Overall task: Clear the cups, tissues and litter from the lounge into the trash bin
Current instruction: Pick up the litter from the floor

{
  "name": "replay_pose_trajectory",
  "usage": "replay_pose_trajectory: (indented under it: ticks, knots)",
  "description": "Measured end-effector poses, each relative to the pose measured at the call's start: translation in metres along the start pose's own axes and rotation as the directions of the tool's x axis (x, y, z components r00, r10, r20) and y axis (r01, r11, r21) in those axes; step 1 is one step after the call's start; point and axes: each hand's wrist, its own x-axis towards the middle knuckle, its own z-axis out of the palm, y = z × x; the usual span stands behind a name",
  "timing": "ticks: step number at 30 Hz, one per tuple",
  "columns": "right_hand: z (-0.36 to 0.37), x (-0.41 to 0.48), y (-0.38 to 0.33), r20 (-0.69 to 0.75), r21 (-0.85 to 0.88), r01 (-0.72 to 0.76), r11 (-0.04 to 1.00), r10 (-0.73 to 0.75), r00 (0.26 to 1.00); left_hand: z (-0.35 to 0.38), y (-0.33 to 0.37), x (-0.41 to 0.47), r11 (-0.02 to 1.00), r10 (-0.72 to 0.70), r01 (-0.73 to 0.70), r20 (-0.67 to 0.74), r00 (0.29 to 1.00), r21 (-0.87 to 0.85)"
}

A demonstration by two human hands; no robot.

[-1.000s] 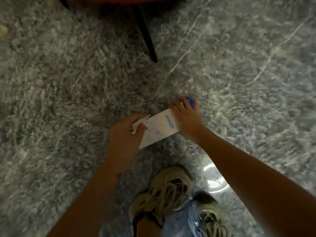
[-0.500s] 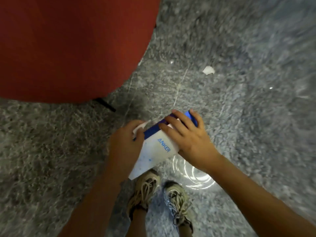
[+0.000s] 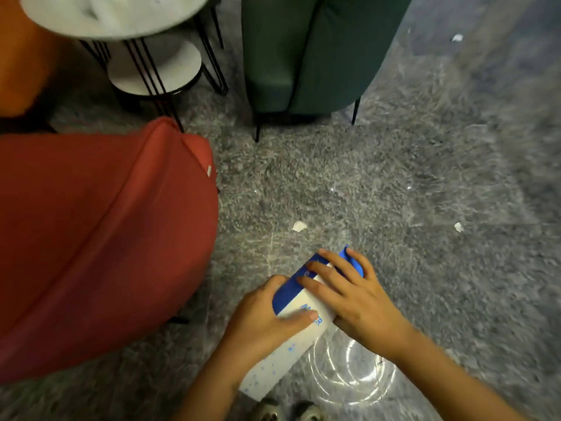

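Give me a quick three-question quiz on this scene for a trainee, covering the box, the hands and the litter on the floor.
1. True or false: the left hand and the right hand both hold the white and blue box.
2. What stands closest to the left hand? A) a trash bin B) the red chair C) a cup
3. How many white scraps lie on the floor?
Key: 1 true; 2 B; 3 three.
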Motion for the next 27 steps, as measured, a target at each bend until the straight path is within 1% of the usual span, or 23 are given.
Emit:
replay_pose_trajectory:
  ticks: [1, 3, 6, 8, 12, 15, 17, 20, 23, 27]
  knots:
    - [-0.004, 0.004, 0.005, -0.008, -0.012, -0.014, 1.0, 0.014, 1.0, -0.003, 0.006, 0.006, 0.999, 0.01, -0.012, 0.034, 0.999, 0.034]
    - [-0.006, 0.013, 0.017, -0.033, -0.023, -0.068, 0.997, 0.067, 0.997, -0.008, 0.016, 0.025, 0.997, 0.04, -0.041, 0.009, 0.999, 0.068]
    - [0.002, 0.025, 0.043, -0.074, 0.006, -0.197, 0.98, 0.197, 0.978, -0.012, 0.024, 0.062, 0.997, 0.035, -0.027, -0.113, 0.993, 0.073]
    - [0.013, 0.03, 0.065, -0.089, 0.045, -0.251, 0.967, 0.254, 0.963, -0.014, 0.026, 0.091, 0.996, 0.015, 0.001, -0.189, 0.982, 0.084]
    - [0.045, 0.052, 0.121, -0.093, 0.216, -0.364, 0.906, 0.39, 0.916, -0.021, 0.032, 0.159, 0.995, 0.013, 0.017, -0.307, 0.952, 0.096]
    - [0.082, 0.08, 0.17, -0.039, 0.377, -0.463, 0.802, 0.513, 0.858, -0.02, 0.037, 0.213, 0.994, -0.003, 0.041, -0.352, 0.936, 0.102]
    - [0.109, 0.103, 0.206, 0.008, 0.44, -0.53, 0.724, 0.588, 0.809, -0.016, 0.038, 0.251, 0.994, -0.017, 0.057, -0.389, 0.921, 0.091]
    - [0.159, 0.135, 0.251, 0.097, 0.476, -0.586, 0.656, 0.623, 0.777, -0.009, 0.025, 0.301, 0.993, -0.031, 0.076, -0.43, 0.902, 0.088]
    - [0.211, 0.156, 0.283, 0.152, 0.499, -0.634, 0.59, 0.661, 0.735, -0.004, 0.001, 0.341, 0.991, -0.076, 0.12, -0.478, 0.875, 0.064]
    - [0.298, 0.167, 0.297, 0.246, 0.473, -0.683, 0.557, 0.66, 0.709, 0.009, -0.048, 0.386, 0.985, -0.136, 0.17, -0.547, 0.826, 0.012]
